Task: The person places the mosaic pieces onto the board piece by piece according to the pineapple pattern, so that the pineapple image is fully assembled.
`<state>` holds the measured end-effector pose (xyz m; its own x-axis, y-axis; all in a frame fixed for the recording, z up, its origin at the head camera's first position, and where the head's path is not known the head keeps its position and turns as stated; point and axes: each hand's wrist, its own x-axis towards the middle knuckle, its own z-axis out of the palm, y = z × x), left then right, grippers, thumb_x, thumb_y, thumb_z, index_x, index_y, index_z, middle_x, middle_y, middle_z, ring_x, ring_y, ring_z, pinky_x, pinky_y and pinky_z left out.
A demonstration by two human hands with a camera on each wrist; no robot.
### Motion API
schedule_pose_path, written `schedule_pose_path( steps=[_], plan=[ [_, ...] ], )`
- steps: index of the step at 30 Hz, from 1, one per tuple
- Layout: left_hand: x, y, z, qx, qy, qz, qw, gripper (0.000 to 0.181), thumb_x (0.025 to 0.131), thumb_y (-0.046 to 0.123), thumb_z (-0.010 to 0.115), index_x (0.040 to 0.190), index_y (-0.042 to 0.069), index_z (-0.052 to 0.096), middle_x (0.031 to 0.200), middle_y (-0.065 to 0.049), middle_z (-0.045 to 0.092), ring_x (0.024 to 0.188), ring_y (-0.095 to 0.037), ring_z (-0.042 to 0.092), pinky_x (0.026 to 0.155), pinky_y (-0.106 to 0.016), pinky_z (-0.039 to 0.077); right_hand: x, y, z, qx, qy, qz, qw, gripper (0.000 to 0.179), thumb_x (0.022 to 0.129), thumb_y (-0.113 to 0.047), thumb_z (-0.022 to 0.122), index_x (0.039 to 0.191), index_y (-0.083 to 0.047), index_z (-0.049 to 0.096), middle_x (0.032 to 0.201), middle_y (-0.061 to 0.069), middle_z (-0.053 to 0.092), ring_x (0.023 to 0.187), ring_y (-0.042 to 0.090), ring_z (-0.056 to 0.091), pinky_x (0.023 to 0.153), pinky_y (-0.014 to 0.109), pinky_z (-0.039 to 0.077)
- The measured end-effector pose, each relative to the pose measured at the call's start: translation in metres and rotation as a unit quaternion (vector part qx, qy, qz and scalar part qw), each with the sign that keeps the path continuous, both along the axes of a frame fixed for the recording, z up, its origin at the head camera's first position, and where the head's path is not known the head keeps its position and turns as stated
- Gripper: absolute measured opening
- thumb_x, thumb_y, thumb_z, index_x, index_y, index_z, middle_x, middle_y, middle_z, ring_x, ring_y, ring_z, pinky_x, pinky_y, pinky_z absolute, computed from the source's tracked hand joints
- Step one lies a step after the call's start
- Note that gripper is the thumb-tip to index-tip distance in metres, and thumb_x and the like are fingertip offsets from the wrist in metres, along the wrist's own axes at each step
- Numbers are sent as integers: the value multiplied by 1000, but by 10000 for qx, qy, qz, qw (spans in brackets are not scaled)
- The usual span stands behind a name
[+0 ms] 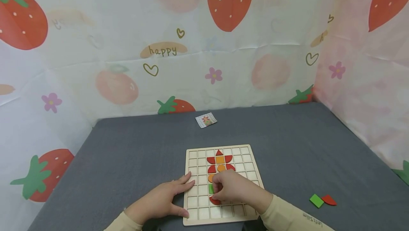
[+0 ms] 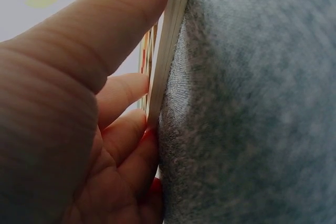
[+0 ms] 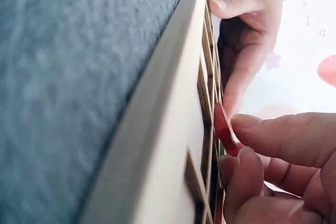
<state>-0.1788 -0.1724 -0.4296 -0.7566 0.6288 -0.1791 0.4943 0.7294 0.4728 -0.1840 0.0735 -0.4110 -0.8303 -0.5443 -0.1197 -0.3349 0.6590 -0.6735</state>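
Note:
A wooden grid board [image 1: 198, 222] lies on the grey cloth. With thumb and fingertips, my right hand [image 1: 234, 190] pinches a red curved-edge piece [image 3: 224, 129] over the lower middle cells; the piece is tilted in the right wrist view. Fingers spread, my left hand [image 1: 164, 197] rests against the board's left edge. Set in the board are a red triangle [image 1: 219, 152], an orange square [image 1: 220, 160], orange round pieces [image 1: 221, 168], several red curved pieces [image 1: 228, 159] and a green piece [image 1: 211, 188]. My right hand hides some cells.
To the right of the board, a green square [image 1: 317, 200] and a red curved piece [image 1: 329, 200] lie touching on the cloth. A small pattern card [image 1: 206, 120] lies behind the board. Strawberry-printed sheets [image 1: 243, 81] hang at the back and sides.

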Motion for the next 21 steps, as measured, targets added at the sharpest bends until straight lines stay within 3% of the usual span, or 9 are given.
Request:
schedule_pose_path(
  steps=[5, 13, 21],
  plan=[
    [0, 0, 0, 4, -12, -6, 10000, 89, 67, 63, 64, 141, 22, 37, 150, 0, 23, 130, -29, 35, 100, -47, 33, -1, 4, 3, -103, 8, 155, 9998, 19, 73, -10, 74, 63, -17, 58, 56, -8, 51, 56, 5, 45, 50, 21, 38],
    [1, 0, 1, 4, -14, -34, 10000, 89, 67, 63, 64, 141, 22, 37, 150, 0, 23, 130, -29, 35, 101, -47, 33, 1, 10, 2, 59, 90, 744, 9972, 20, 67, -4, 75, 72, -18, 62, 57, -10, 50, 54, 2, 44, 49, 19, 38],
    [1, 0, 3, 7, -33, -27, 10000, 88, 67, 63, 65, 140, 22, 38, 150, -1, 24, 130, -28, 36, 100, -46, 34, 1, 9, 0, 150, 294, 676, 9972, 21, 65, -6, 76, 68, -16, 58, 55, -10, 50, 54, 2, 45, 50, 20, 38]
  ],
)
